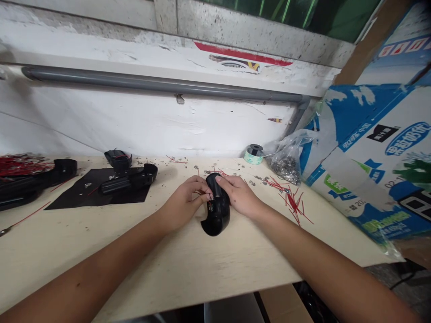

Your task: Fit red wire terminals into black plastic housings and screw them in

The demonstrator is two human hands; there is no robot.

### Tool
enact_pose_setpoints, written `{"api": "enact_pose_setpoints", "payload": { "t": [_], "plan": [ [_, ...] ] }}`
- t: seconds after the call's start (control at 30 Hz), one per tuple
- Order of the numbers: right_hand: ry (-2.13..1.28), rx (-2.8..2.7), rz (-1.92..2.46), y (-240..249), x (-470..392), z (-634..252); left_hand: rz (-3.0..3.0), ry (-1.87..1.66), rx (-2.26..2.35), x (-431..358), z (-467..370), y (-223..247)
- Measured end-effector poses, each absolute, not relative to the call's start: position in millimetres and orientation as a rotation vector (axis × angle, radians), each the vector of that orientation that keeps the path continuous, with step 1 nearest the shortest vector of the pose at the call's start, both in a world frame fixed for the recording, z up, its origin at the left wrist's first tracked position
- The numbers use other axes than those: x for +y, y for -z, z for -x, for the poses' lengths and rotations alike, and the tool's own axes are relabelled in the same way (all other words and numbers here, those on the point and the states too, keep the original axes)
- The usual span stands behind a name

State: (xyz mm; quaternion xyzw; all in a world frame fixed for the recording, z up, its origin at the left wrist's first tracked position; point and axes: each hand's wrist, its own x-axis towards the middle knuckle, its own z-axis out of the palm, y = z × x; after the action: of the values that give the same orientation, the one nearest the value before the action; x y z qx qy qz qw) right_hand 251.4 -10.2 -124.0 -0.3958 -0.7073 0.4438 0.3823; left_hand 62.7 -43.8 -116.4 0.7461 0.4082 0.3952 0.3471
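Observation:
A glossy black curved casing (218, 213) stands out from the pale table in the middle of the view, its hooked end towards me. My right hand (240, 193) grips its far end from the right, thumb on top. On the casing's left side, the fingers of my left hand (190, 199) are pinched together at its opening, on a thin red wire that shows only in part. Small metal pieces and red wires (220, 172) are scattered just behind the casing.
Black casings lie on a black sheet (70, 193) at left, near a red wire pile (23, 166). Loose red wires (294, 204), a clear bag of metal parts (286, 163) and a spool (254, 154) are at right. A blue-white carton (370, 157) borders the table (188, 269).

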Motion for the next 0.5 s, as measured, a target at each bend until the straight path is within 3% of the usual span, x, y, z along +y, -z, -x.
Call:
{"api": "enact_pose_setpoints", "payload": {
  "t": [0.5],
  "plan": [
    [-1.275, -1.580, 1.018, 135, -6, -246, -1.874, -1.149, 1.185, -46, -66, 116]
  ]
}}
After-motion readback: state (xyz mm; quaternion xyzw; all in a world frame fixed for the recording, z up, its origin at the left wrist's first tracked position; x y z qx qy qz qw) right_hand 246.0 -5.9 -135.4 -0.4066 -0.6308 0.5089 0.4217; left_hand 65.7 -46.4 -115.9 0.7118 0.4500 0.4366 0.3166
